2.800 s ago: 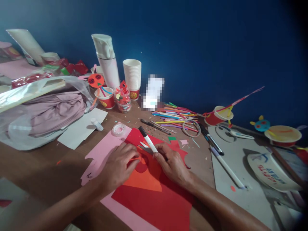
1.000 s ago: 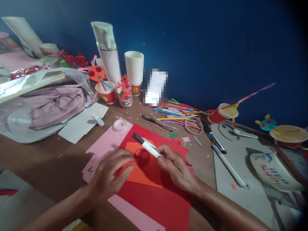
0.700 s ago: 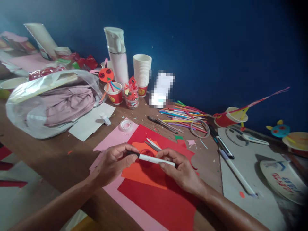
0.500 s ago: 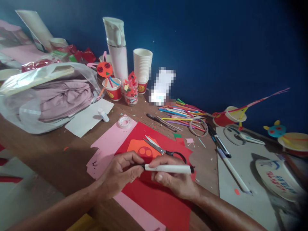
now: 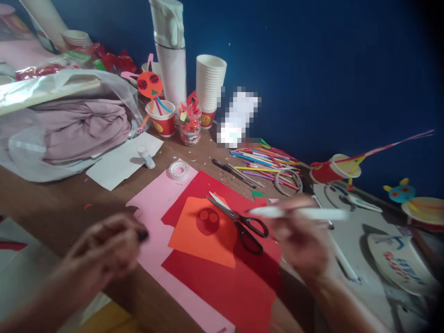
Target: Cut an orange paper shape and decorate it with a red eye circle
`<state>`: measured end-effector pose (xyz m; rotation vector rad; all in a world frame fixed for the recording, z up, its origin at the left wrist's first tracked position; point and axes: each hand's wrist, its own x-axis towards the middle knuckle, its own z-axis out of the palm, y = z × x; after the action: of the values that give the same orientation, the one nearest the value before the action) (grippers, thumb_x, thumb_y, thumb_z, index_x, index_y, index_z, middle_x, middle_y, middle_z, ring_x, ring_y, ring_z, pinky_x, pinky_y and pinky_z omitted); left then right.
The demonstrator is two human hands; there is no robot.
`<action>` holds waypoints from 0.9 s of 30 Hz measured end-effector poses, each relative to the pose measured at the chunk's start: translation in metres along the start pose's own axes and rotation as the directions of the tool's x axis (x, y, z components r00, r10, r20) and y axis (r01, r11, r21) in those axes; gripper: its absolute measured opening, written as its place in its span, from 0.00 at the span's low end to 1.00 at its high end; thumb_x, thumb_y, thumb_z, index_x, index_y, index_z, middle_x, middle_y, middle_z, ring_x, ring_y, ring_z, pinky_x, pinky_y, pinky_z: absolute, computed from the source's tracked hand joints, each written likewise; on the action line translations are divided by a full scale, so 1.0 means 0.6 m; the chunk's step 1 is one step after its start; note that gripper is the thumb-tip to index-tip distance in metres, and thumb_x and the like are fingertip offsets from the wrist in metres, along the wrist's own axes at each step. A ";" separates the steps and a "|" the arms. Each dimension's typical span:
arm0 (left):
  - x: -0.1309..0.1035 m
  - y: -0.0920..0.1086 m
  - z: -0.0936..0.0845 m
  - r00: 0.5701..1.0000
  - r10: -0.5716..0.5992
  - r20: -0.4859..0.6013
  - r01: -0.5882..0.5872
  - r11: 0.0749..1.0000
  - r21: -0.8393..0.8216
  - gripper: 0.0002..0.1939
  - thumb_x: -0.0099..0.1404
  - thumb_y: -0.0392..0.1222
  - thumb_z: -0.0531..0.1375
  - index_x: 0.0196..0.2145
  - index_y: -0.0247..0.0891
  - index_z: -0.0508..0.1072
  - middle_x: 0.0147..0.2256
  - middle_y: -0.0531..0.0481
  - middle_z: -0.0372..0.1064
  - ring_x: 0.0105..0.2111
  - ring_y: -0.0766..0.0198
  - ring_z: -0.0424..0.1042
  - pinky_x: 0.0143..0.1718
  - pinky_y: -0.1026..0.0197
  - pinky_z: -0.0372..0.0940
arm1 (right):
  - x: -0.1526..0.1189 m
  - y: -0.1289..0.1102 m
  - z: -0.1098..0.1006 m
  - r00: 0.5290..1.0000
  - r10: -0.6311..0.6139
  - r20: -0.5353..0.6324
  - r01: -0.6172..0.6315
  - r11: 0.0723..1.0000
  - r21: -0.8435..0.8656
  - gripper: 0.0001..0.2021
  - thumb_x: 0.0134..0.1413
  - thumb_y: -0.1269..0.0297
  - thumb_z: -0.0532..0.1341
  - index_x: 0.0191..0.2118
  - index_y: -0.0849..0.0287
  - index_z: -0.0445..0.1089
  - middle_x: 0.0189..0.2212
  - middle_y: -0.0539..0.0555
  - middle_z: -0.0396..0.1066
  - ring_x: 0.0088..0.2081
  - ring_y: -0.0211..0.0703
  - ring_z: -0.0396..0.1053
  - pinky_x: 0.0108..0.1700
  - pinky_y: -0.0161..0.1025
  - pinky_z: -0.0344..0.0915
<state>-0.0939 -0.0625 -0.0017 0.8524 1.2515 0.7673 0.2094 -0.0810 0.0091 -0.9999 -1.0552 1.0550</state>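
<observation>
My right hand [image 5: 303, 240] is closed around a white marker [image 5: 319, 213], its dark tip bare and pointing left; motion blurs both. In my closed left hand [image 5: 109, 247] is the marker's black cap [image 5: 142, 234], well apart from the marker. Between the hands lie scissors [image 5: 239, 219] with black handles, slightly spread, on an orange sheet [image 5: 189, 231]. A small dark red disc [image 5: 208, 222] with two orange circles rests on that sheet. Beneath are red paper [image 5: 229, 296] and pink paper [image 5: 149, 199].
Drinking straws [image 5: 267, 159] and a roll of tape [image 5: 287, 181] lie toward the wall. Behind stand stacked paper cups [image 5: 210, 83], a tall white flask [image 5: 169, 69] and a jar of paper scraps [image 5: 190, 127]. A plastic bag with cloth [image 5: 83, 129] sits left; a painted bowl [image 5: 398, 261] right.
The cap has come off the marker. My hands have parted, the left moving left with the cap and the right moving right and up with the marker, uncovering the orange sheet.
</observation>
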 end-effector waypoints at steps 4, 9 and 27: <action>-0.010 -0.010 0.024 0.882 0.004 0.471 -0.260 0.838 0.479 0.11 0.64 0.43 0.53 0.40 0.44 0.74 0.26 0.52 0.71 0.24 0.67 0.69 0.23 0.68 0.63 | 0.012 0.019 0.010 0.985 0.091 0.146 -0.100 0.994 0.053 0.08 0.56 0.55 0.60 0.36 0.53 0.68 0.20 0.48 0.68 0.22 0.38 0.66 0.23 0.35 0.62; 0.015 -0.037 0.083 0.572 0.226 0.789 -0.819 0.207 0.534 0.15 0.56 0.32 0.53 0.42 0.39 0.71 0.31 0.50 0.71 0.29 0.63 0.69 0.30 0.65 0.62 | 0.011 0.045 0.017 0.969 0.230 0.084 -0.223 0.971 -0.090 0.08 0.55 0.57 0.61 0.36 0.55 0.65 0.24 0.49 0.72 0.26 0.40 0.71 0.31 0.37 0.67; 0.065 -0.061 0.089 0.428 0.278 0.860 -0.801 -0.324 0.503 0.25 0.51 0.28 0.48 0.48 0.34 0.67 0.58 0.36 0.59 0.34 0.56 0.72 0.31 0.56 0.64 | -0.016 0.098 0.018 0.955 0.297 0.002 -0.242 0.784 -0.572 0.07 0.56 0.59 0.61 0.35 0.56 0.67 0.26 0.51 0.76 0.27 0.40 0.73 0.26 0.34 0.66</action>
<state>-0.0337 -0.0529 -0.0465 2.9484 0.6058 0.2367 0.1874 -0.0772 -0.0473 -1.6397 -1.3735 1.0414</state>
